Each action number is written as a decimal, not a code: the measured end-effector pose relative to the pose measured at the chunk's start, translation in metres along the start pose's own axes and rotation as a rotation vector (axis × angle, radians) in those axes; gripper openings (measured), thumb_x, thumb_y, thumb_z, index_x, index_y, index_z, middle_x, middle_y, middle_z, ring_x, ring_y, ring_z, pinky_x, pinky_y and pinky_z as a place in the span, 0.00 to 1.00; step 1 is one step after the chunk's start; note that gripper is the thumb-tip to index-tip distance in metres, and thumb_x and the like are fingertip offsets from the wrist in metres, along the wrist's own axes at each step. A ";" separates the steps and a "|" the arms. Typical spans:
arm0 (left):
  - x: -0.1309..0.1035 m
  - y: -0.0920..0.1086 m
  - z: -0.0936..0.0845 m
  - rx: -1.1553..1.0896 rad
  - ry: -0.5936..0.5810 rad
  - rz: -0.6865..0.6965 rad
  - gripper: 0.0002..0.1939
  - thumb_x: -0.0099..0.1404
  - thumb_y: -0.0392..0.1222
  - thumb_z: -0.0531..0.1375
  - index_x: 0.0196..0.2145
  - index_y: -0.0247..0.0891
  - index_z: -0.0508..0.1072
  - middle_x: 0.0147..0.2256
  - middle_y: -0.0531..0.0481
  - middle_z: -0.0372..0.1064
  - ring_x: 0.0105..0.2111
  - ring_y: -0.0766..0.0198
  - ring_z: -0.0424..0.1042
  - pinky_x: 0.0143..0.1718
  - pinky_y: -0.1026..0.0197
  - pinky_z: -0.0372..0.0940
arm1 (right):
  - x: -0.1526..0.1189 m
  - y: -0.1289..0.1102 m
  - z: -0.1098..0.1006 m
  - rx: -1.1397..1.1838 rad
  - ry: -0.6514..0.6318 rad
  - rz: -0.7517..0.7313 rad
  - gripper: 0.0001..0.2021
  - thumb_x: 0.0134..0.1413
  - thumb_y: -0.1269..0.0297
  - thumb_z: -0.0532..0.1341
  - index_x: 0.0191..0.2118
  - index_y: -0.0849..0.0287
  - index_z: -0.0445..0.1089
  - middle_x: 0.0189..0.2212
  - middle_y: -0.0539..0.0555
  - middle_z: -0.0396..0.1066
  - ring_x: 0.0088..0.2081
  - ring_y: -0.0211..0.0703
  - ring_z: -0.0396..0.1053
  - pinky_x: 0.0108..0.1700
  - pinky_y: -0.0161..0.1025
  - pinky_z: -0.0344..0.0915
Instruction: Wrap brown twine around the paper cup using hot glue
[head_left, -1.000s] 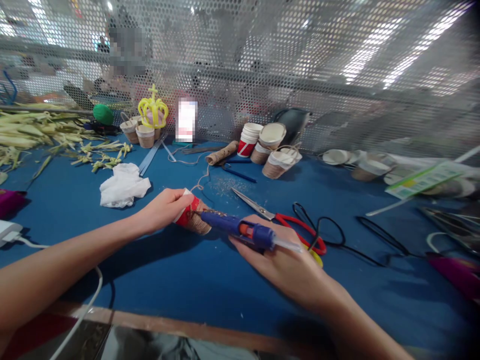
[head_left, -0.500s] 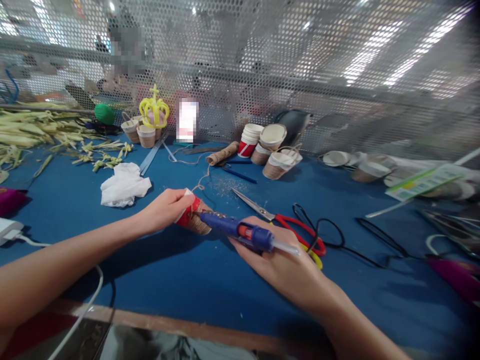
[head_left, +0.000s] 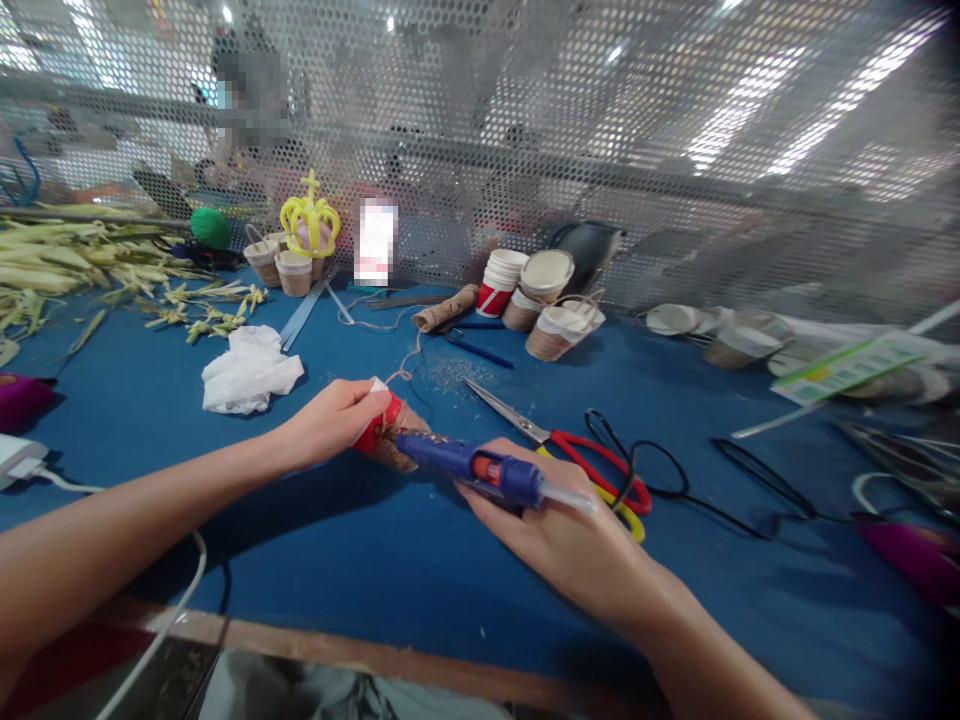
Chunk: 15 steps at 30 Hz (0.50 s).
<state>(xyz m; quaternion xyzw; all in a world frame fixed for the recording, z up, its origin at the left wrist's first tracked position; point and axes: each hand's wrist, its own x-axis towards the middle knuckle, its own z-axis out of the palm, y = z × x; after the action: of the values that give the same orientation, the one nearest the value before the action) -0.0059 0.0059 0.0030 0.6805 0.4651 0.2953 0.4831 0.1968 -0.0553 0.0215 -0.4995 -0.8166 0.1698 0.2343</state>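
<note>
My left hand [head_left: 349, 412] is closed round a red paper cup [head_left: 373, 435], tilted on its side and partly wrapped in brown twine. In my right hand [head_left: 551, 510] is a blue glue gun [head_left: 465, 465], with a clear glue stick [head_left: 568, 497] poking out of its back end. The gun's nozzle is at the twine on the cup; whether it touches cannot be told. A strand of twine [head_left: 409, 365] runs from the cup toward a twine roll [head_left: 446, 308]. Just beyond my right hand lie scissors [head_left: 517, 412] with red and yellow handles.
Crumpled white tissue [head_left: 251, 370] lies left of the cup. Twine-wrapped cups [head_left: 559, 330] and a stack of red-and-white cups [head_left: 501, 283] stand at the back. A yellow crown [head_left: 310, 222], a bright phone screen [head_left: 375, 240] and dry husks [head_left: 67, 250] line the mesh panel. A black cord [head_left: 720, 510] trails right.
The glue gun's nozzle has shifted slightly along the twine on the cup. Both hands otherwise hold nearly the same place.
</note>
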 end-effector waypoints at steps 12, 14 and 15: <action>-0.001 0.000 0.000 0.001 -0.035 0.026 0.17 0.59 0.43 0.47 0.30 0.33 0.73 0.27 0.49 0.71 0.28 0.64 0.67 0.29 0.64 0.61 | -0.001 0.001 0.000 -0.017 0.030 0.037 0.04 0.50 0.66 0.55 0.27 0.57 0.64 0.21 0.46 0.66 0.22 0.35 0.64 0.25 0.32 0.60; -0.001 0.000 0.000 0.008 -0.025 0.020 0.17 0.58 0.43 0.48 0.30 0.33 0.73 0.27 0.49 0.71 0.28 0.64 0.68 0.30 0.63 0.62 | -0.001 0.002 0.000 -0.032 0.057 0.045 0.03 0.50 0.65 0.56 0.28 0.57 0.64 0.22 0.47 0.67 0.23 0.36 0.64 0.24 0.32 0.59; -0.001 0.000 0.000 0.011 -0.021 0.018 0.16 0.58 0.43 0.48 0.31 0.33 0.73 0.27 0.49 0.71 0.28 0.63 0.68 0.30 0.63 0.62 | -0.001 0.002 0.000 -0.039 0.073 0.050 0.03 0.50 0.65 0.56 0.28 0.57 0.64 0.22 0.47 0.67 0.23 0.36 0.64 0.23 0.32 0.59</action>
<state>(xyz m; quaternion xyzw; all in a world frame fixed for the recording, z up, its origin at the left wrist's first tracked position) -0.0060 0.0049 0.0029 0.6901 0.4556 0.2900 0.4817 0.1989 -0.0554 0.0200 -0.5301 -0.7979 0.1412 0.2499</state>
